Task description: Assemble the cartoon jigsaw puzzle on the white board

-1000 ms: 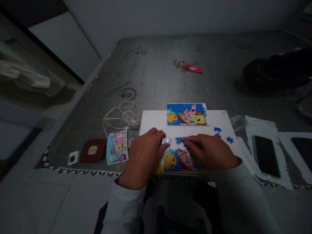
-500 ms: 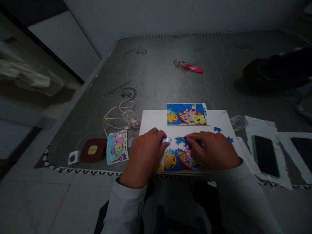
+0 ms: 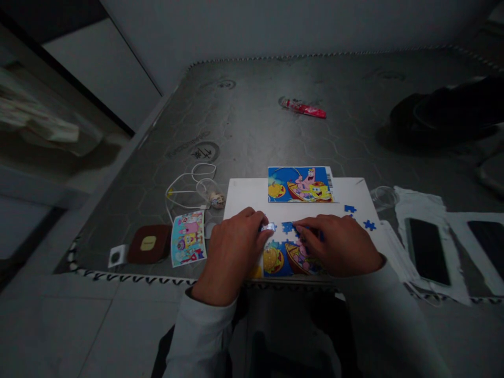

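My left hand (image 3: 240, 247) is closed, thumb and forefinger pinching a shiny, pale blue puzzle piece (image 3: 269, 227) at the upper left of the jigsaw. My right hand (image 3: 340, 244) is closed too, its fingertips pressed on a blue puzzle piece (image 3: 288, 227) just to the right of it. A gap of white board lies between these pieces and the joined part of the jigsaw (image 3: 273, 260), which shows a burger and a cartoon figure in a boat. The right part of the jigsaw is hidden beneath my right hand. Above, a reference picture card (image 3: 300, 184) lies flat.
The white board (image 3: 244, 194) carries loose blue pieces (image 3: 370, 225) at its right. To the left lie a cartoon card (image 3: 189, 239), a brown box (image 3: 148, 243) and a white cord (image 3: 185, 191). A phone (image 3: 427, 252) lies right; a red wrapper (image 3: 303, 107) is farther back.
My right hand has shifted slightly left, its fingertips now at the blue piece near the left hand's piece. The left hand stays pinched on its piece. The view has shifted slightly.
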`<act>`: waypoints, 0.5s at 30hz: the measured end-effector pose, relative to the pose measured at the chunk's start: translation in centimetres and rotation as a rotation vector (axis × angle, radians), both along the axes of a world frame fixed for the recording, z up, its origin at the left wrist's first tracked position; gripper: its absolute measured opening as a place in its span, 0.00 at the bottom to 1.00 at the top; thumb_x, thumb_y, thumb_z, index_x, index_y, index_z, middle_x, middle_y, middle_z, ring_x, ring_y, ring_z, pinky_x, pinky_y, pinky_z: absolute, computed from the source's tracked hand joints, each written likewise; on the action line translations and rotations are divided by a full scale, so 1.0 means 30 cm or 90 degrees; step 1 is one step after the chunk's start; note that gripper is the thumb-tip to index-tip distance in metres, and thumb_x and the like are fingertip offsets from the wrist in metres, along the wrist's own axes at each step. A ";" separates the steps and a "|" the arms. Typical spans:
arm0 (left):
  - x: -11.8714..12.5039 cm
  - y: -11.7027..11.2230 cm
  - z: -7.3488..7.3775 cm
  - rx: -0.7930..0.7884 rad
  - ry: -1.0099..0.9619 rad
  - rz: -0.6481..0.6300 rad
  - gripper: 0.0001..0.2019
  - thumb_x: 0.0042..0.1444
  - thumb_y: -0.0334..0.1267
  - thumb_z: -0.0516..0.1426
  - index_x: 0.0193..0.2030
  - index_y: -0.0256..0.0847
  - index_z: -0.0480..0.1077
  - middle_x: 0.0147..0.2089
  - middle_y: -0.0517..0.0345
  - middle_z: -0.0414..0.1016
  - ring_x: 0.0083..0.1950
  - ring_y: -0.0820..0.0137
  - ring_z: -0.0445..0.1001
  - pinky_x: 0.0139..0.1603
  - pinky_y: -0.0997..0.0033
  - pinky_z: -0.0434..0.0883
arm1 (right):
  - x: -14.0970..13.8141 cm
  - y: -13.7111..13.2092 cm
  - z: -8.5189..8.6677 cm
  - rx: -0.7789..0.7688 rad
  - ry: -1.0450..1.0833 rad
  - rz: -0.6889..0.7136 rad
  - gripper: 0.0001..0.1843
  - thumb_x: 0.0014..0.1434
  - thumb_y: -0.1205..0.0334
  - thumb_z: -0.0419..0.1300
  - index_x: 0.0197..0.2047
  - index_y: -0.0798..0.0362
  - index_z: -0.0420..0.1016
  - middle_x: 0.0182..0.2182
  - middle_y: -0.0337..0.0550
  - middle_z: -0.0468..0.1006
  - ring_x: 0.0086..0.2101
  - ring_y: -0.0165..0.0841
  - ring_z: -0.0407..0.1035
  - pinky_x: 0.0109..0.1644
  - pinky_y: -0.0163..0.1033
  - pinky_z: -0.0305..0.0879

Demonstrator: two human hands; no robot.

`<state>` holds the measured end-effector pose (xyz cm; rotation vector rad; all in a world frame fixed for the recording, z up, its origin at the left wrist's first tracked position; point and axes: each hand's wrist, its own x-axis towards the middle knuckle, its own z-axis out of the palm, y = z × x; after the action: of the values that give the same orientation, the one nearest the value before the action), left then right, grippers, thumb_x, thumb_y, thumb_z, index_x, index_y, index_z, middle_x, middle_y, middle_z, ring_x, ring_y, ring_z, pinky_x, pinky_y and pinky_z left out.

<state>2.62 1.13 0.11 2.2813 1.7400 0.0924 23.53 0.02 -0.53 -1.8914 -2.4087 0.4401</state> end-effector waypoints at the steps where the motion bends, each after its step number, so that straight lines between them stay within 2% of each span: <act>1: 0.000 0.000 -0.001 0.003 -0.002 -0.001 0.08 0.62 0.46 0.61 0.44 0.48 0.76 0.46 0.61 0.80 0.41 0.63 0.78 0.33 0.67 0.64 | 0.000 0.000 0.000 0.000 0.002 0.002 0.18 0.68 0.53 0.51 0.49 0.41 0.82 0.42 0.41 0.84 0.39 0.40 0.77 0.39 0.44 0.62; 9: 0.007 0.000 0.000 0.002 -0.001 -0.004 0.08 0.61 0.46 0.62 0.44 0.49 0.76 0.46 0.62 0.79 0.41 0.61 0.79 0.33 0.66 0.65 | -0.009 -0.004 0.026 -0.031 -0.003 -0.011 0.19 0.67 0.55 0.50 0.50 0.42 0.81 0.44 0.42 0.84 0.42 0.43 0.77 0.42 0.48 0.63; 15: 0.015 0.003 0.001 -0.007 0.001 -0.012 0.08 0.62 0.45 0.61 0.45 0.49 0.76 0.46 0.61 0.79 0.41 0.62 0.79 0.33 0.67 0.64 | -0.002 -0.004 0.020 -0.025 0.001 -0.004 0.20 0.68 0.54 0.49 0.51 0.42 0.81 0.44 0.42 0.84 0.42 0.43 0.77 0.42 0.48 0.63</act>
<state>3.07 1.23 0.13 2.2908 1.7150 0.0768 23.46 -0.10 0.08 -1.9118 -2.4102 0.4922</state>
